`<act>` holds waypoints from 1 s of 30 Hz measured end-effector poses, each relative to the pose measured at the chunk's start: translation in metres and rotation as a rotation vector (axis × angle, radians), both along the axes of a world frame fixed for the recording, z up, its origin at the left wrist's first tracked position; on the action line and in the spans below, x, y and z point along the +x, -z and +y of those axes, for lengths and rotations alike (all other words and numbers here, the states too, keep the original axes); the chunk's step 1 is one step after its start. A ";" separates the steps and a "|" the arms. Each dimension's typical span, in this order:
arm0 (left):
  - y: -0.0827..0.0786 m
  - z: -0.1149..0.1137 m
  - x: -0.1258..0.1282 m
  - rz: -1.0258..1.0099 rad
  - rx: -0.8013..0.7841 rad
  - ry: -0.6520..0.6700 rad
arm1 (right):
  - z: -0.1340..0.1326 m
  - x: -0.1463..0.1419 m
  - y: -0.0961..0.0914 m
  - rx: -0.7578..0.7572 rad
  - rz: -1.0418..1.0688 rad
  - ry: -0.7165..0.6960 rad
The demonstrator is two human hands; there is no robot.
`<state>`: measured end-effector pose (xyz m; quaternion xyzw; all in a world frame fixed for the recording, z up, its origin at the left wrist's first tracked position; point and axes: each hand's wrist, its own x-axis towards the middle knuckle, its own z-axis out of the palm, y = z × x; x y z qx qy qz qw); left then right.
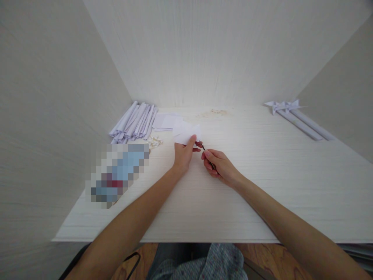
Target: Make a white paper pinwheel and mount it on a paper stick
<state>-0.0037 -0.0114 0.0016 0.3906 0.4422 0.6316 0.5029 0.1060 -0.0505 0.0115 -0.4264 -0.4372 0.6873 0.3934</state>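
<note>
My left hand point(184, 153) is closed on a sheet of white paper point(184, 131), thumb on top and fingers beneath. The paper is held up above the table and has what look like slits or folds at its edges. My right hand point(217, 165) grips a thin dark pointed tool point(203, 147); its exact kind cannot be made out. The tool's tip meets the paper's right edge near my left fingers. Just behind the held sheet lies a stack of white paper squares point(164, 121). Left of my left hand is a small heap of short white-tipped sticks point(155, 142).
A pile of rolled paper tubes point(136, 122) lies at the back left. Two paper pinwheels on tubes point(300, 120) rest at the back right. A blurred-out bluish object point(124, 171) is at the left. Small light brown bits point(218, 112) lie near the back wall point(198, 58).
</note>
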 end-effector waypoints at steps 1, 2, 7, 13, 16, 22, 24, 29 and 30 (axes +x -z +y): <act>0.000 0.000 0.000 0.001 0.000 0.000 | 0.000 0.000 -0.001 -0.002 0.000 0.000; 0.000 0.000 0.000 0.002 0.000 0.000 | 0.000 0.000 -0.001 -0.004 -0.001 0.000; -0.001 -0.001 0.000 0.004 0.014 0.005 | 0.000 0.000 -0.002 -0.009 -0.002 0.001; -0.001 -0.001 0.001 0.012 0.017 0.009 | 0.000 0.000 -0.001 -0.007 0.005 0.005; 0.000 0.000 0.000 0.011 0.022 0.007 | -0.001 -0.001 -0.003 -0.014 0.001 0.006; 0.000 -0.001 0.000 0.016 0.036 0.000 | -0.004 -0.004 -0.005 -0.070 0.061 0.003; -0.001 -0.001 0.000 0.023 0.035 -0.002 | -0.005 -0.004 -0.005 -0.081 0.077 0.010; -0.002 -0.001 0.001 0.044 0.033 -0.004 | -0.005 -0.005 -0.004 -0.080 0.088 0.015; -0.002 -0.001 0.001 0.045 0.035 -0.003 | -0.005 -0.005 -0.004 -0.079 0.089 0.015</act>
